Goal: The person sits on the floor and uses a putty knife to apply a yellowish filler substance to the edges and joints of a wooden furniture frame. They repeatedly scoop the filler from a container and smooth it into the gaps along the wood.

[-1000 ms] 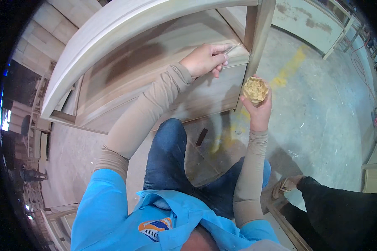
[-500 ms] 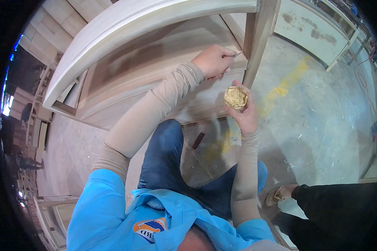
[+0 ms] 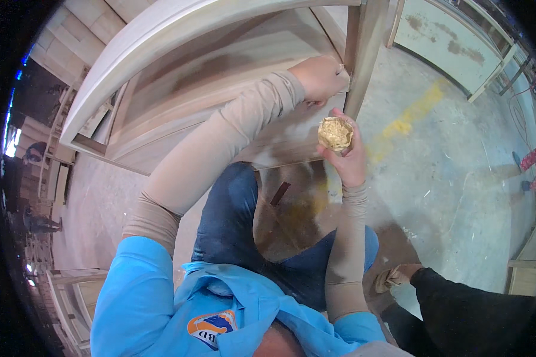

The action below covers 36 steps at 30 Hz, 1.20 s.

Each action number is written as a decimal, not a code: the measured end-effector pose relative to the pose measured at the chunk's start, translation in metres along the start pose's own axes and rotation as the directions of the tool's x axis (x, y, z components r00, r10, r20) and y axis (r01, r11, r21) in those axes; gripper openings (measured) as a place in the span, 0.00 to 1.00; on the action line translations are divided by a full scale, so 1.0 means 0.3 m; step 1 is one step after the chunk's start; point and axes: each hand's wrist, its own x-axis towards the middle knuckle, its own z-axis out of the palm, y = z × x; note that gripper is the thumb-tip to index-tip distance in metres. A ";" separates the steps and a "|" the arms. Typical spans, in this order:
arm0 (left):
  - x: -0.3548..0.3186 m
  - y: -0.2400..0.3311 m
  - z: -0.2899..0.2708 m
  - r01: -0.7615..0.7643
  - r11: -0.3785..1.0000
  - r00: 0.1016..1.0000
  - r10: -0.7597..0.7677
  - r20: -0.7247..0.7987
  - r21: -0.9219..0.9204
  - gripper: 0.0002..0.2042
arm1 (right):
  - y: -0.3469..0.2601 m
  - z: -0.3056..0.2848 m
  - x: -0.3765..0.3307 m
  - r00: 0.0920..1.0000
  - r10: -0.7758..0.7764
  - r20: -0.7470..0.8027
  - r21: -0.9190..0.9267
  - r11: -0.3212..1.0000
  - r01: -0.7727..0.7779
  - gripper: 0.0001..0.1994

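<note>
Plywood and wooden frames (image 3: 53, 178) are leaning at the far left, beside the large curved wooden piece (image 3: 178, 71) that is filling the upper middle. The left hand (image 3: 318, 77) is pressing against this piece where its panel is meeting the upright post (image 3: 363, 53), fingers curled tight; whether they are pinching anything, I cannot tell. Just below and right, the right hand (image 3: 348, 157) is gripping a small tub of tan filler paste (image 3: 335, 133), fingers wrapping its side, holding it near the post. Another person's dark trouser leg (image 3: 470, 309) is standing on the concrete floor (image 3: 458, 178) at lower right.
</note>
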 end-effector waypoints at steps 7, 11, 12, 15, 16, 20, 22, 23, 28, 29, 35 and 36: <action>-0.001 0.046 0.014 -0.083 0.980 0.996 0.085 -0.005 0.181 0.18 | 0.009 0.007 0.006 1.000 -0.013 -0.007 0.017 1.000 0.013 0.39; 0.006 0.031 0.003 -0.152 0.975 0.988 0.148 0.035 0.159 0.13 | 0.011 -0.001 0.003 1.000 -0.015 -0.022 -0.007 1.000 0.015 0.38; -0.012 0.024 -0.030 -0.178 0.983 0.982 0.173 0.080 0.055 0.13 | 0.013 -0.010 0.004 1.000 -0.020 -0.023 -0.022 1.000 0.019 0.38; -0.043 -0.014 -0.075 -0.150 0.968 0.986 0.162 0.043 -0.201 0.13 | 0.019 -0.002 0.004 1.000 -0.024 -0.017 -0.018 1.000 0.024 0.38; -0.039 -0.032 -0.074 -0.134 0.950 0.990 0.141 0.006 -0.282 0.13 | 0.016 0.001 0.000 1.000 -0.016 -0.018 -0.005 1.000 0.016 0.38; -0.005 -0.065 -0.058 -0.093 0.948 0.995 0.099 0.004 -0.303 0.12 | 0.016 0.000 -0.004 1.000 0.003 -0.015 -0.031 1.000 -0.004 0.38; 0.001 -0.060 -0.039 -0.107 0.935 0.993 0.117 0.009 -0.337 0.12 | 0.009 0.006 -0.003 1.000 0.016 -0.020 -0.027 0.999 -0.017 0.38; -0.002 -0.049 -0.033 -0.117 0.945 0.992 0.123 0.000 -0.306 0.12 | 0.008 0.005 -0.003 0.999 0.022 -0.024 -0.027 0.999 -0.023 0.38; -0.034 -0.001 -0.015 -0.186 0.968 0.981 0.192 0.023 -0.169 0.13 | 0.027 0.001 0.001 1.000 0.002 -0.028 0.004 1.000 -0.002 0.38; -0.039 0.001 -0.021 -0.173 0.955 0.981 0.189 0.044 -0.239 0.13 | 0.029 -0.006 0.004 1.000 -0.002 -0.030 0.006 1.000 0.002 0.38; -0.076 -0.034 -0.059 -0.089 0.895 0.996 0.089 -0.019 -0.437 0.12 | 0.038 -0.007 0.002 1.000 -0.010 -0.019 -0.045 0.999 0.009 0.38; -0.056 -0.056 -0.054 -0.096 0.901 0.995 0.097 -0.020 -0.422 0.13 | 0.037 -0.005 -0.001 1.000 -0.005 -0.026 -0.021 1.000 0.005 0.38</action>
